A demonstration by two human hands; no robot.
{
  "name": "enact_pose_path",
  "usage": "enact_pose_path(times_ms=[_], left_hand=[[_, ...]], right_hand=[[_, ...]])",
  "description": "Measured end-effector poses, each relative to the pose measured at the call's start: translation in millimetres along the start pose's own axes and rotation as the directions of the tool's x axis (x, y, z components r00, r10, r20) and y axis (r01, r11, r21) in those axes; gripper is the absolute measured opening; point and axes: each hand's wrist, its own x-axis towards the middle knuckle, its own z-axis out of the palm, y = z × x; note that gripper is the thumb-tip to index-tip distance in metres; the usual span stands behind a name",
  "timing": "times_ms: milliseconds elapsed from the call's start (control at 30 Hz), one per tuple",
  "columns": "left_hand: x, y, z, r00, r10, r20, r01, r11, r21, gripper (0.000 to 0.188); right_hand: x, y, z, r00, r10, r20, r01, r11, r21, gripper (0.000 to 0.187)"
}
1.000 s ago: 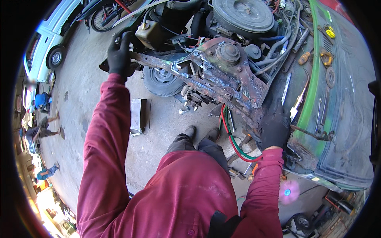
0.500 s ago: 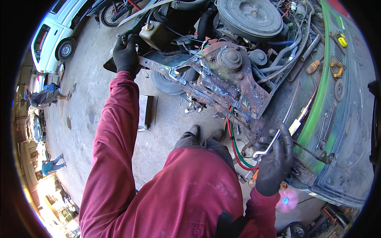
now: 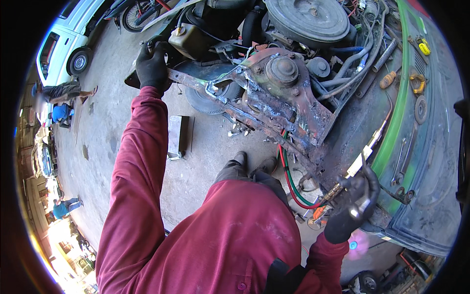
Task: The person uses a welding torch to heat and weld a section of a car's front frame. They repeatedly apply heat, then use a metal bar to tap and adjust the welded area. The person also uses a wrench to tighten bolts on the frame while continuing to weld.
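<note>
Far left of the engine bay, my left hand point(image 3: 152, 66), black-gloved, closes round the end of a rusty metal crossbar point(image 3: 188, 81). Its fingertips are partly out of sight. At the right, my right hand point(image 3: 346, 210), also gloved, is closed on a shiny ring wrench point(image 3: 359, 208), seen mostly end-on and half hidden by the fingers. Right beside these fingers lies a gas torch point(image 3: 356, 165), with a brass body and a long thin tube; whether they touch it I cannot tell. Red and green hoses point(image 3: 289, 183) hang close by. A rusty strut mount point(image 3: 283, 71) stands mid-bay.
A round air cleaner point(image 3: 309, 19) sits at the top. On the green fender point(image 3: 399, 108) lie spanners point(image 3: 402, 157), yellow-handled pliers point(image 3: 424, 47) and a wooden-handled tool point(image 3: 387, 80). A metal box point(image 3: 177, 134) and tyre point(image 3: 208, 100) are on the floor. People point(image 3: 61, 90) are at far left.
My right hand has moved slightly right and turned, swinging the wrench away from the hoses and uncovering the torch's brass body. My left hand keeps its grip. A person at far left has shifted.
</note>
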Motion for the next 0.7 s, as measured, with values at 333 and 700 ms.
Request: enact_pose_path(times_ms=[333,700], left_hand=[[-8,22,0,0.999,-0.045,0.026,0.042,0.994,0.098,0.028],[-5,17,-1,0.999,-0.049,0.005,0.046,0.972,0.231,0.034]], right_hand=[[-5,-23,30,0.847,-0.461,0.264,0.497,0.864,-0.086,0.038],[13,-30,59,0.78,-0.452,0.433,0.576,0.789,-0.214,0.025]])
